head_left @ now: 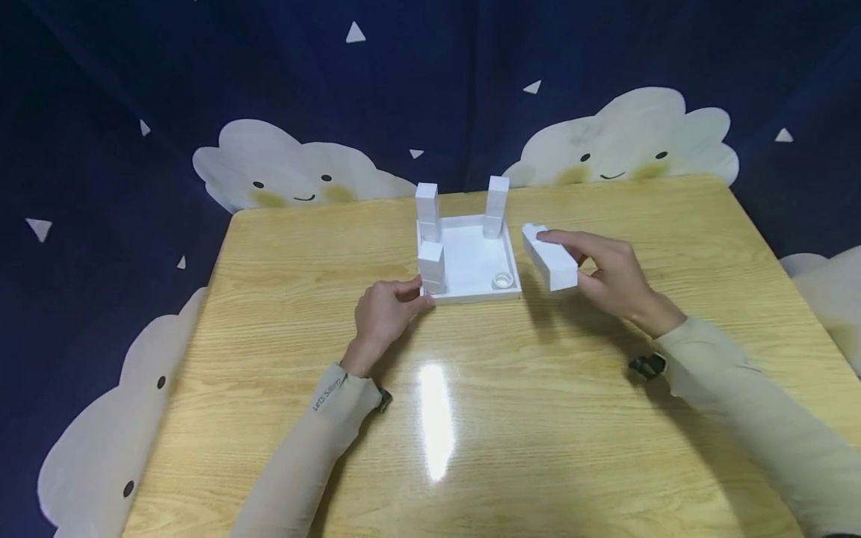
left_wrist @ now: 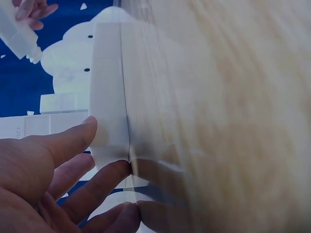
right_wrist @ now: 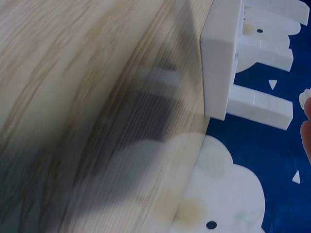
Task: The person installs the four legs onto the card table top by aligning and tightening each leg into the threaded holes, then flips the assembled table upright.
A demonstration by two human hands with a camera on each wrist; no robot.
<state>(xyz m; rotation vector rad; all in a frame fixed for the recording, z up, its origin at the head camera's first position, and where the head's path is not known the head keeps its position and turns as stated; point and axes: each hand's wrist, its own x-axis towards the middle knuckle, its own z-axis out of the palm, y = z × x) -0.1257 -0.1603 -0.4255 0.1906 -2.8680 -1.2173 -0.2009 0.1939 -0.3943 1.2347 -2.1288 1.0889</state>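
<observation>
A shallow white square tray [head_left: 474, 258] lies on the table. White square posts stand upright at its far left [head_left: 427, 205], far right [head_left: 496, 198] and near left corners. At the near right corner sits a round white socket [head_left: 502, 281]. My left hand [head_left: 385, 315] grips the near left corner, its thumb over the side wall [left_wrist: 108, 82] in the left wrist view. Right of the tray, my right hand [head_left: 613, 275] holds a loose white post [head_left: 553, 258] tilted above the table, fingers on top and thumb below. Its narrower, stepped end points away from me.
The wooden table [head_left: 303, 261] reaches a dark blue curtain [head_left: 430, 82] with printed clouds at the back and sides. A bright light reflection [head_left: 436, 418] lies on the tabletop in front of the tray. Each wrist wears a dark strap.
</observation>
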